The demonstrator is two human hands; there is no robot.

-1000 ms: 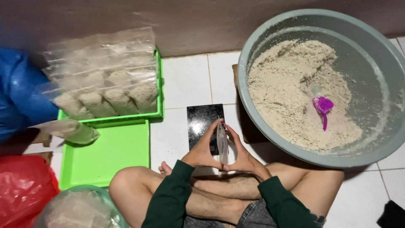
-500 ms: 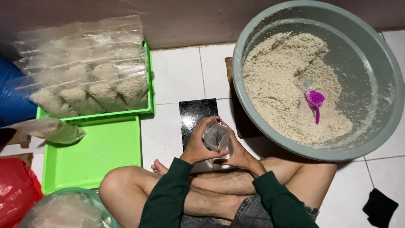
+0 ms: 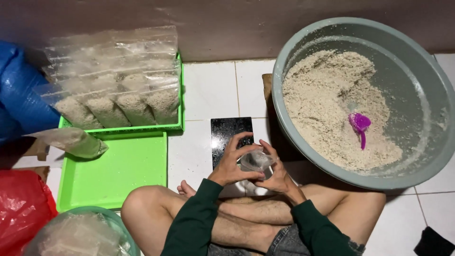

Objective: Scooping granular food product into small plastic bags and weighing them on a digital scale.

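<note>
My left hand [image 3: 232,163] and my right hand [image 3: 275,170] both hold a small clear plastic bag [image 3: 256,160], spread open between the fingers, just above a black scale [image 3: 227,135] on the floor. I sit cross-legged with dark green sleeves. To the right stands a large grey basin [image 3: 284,118] of pale crumbly grain [image 3: 322,109] with a purple scoop [image 3: 360,125] lying in it.
A green tray [image 3: 118,175] lies at the left, and behind it another green tray [image 3: 179,124] carries several filled clear bags [image 3: 123,102]. One filled bag [image 3: 76,141] lies on the tray's left edge. Blue and red plastic sacks [image 3: 21,206] sit far left. A bowl of empty bags [image 3: 80,234] is bottom left.
The flat bag pressed between my palms has been pulled open between my fingers and lowered slightly toward the scale.
</note>
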